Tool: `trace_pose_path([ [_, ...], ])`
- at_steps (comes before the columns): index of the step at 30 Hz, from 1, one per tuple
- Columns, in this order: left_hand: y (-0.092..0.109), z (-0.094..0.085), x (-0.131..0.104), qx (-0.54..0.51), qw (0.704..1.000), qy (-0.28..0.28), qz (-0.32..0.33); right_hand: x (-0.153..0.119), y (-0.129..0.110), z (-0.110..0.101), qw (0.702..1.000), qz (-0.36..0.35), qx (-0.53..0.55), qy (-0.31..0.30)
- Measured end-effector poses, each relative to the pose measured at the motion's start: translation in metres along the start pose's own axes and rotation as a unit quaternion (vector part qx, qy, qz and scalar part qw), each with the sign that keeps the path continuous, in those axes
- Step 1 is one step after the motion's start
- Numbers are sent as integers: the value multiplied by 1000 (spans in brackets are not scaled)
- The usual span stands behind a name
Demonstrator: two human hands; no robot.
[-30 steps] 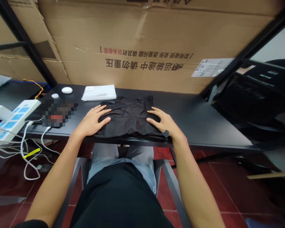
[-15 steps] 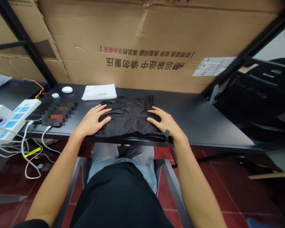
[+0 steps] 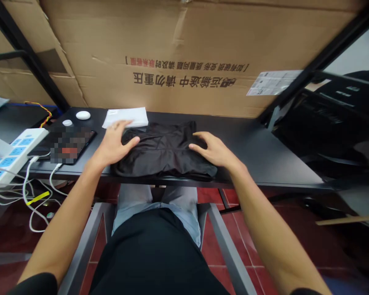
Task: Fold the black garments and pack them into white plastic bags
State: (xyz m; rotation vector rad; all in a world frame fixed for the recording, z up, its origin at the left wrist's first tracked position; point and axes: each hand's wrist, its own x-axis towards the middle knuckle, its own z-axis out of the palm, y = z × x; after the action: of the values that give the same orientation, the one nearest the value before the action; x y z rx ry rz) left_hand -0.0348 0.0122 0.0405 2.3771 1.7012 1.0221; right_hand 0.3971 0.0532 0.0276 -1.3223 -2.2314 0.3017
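A folded piece of black cloth [image 3: 166,153], thin and wrinkled, lies on the black table near its front edge; I cannot tell what garment it is. At its left side is my left hand [image 3: 112,143], open and slightly blurred. Its thumb is stretched over the cloth, and its fingers reach towards a white flat packet [image 3: 132,116] behind, overlapping its lower edge in view. On the other side, my right hand [image 3: 214,149] is open, thumb and fingers apart around the cloth's right edge. Neither hand grips anything.
Left on the table [image 3: 258,159] are a phone [image 3: 84,143] on a white cable, a white oval case [image 3: 83,115] and a small white cap [image 3: 67,123]. A white power strip [image 3: 20,151] with tangled cables sits further left. A large cardboard sheet [image 3: 184,37] stands behind.
My left hand has lifted its fingers off the cloth and shifted left and up towards the white packet. My right hand has eased slightly outward from the cloth. The view has shifted a little.
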Motion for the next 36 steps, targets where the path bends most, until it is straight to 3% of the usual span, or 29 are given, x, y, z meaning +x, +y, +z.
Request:
trace_pose_path([
  [2, 5, -2, 30, 12, 999, 29, -6, 22, 4, -8, 999, 9, -5, 39],
  [4, 11, 3, 63, 20, 1000, 22, -2, 49, 9, -11, 997, 9, -23, 72],
  [7, 15, 22, 106, 43, 998, -41, 4, 88, 17, -8, 996, 10, -65, 53],
  [9, 13, 36, 124, 48, 996, -81, -6, 106, 21, -3, 996, 22, -86, 25],
  [12, 8, 52, 133, 41, 993, -109, -2, 114, 24, 2, 995, 32, -85, 27],
  [15, 5, 53, 127, 24, 996, -84, 19, 104, 22, -1, 996, 12, -64, 67],
  [19, 8, 37, 108, -25, 996, -43, 68, 75, 14, -13, 995, -25, -22, 96],
  [24, 13, 11, 79, -61, 978, -116, 164, 34, 6, -22, 996, -75, 14, 43],
  [30, 15, -2, 58, -23, 955, -243, 169, 8, 6, -23, 988, -135, -16, -68],
  [36, 30, -40, 12, -59, 955, -225, 184, -23, -25, -57, 988, -124, 27, -88],
])
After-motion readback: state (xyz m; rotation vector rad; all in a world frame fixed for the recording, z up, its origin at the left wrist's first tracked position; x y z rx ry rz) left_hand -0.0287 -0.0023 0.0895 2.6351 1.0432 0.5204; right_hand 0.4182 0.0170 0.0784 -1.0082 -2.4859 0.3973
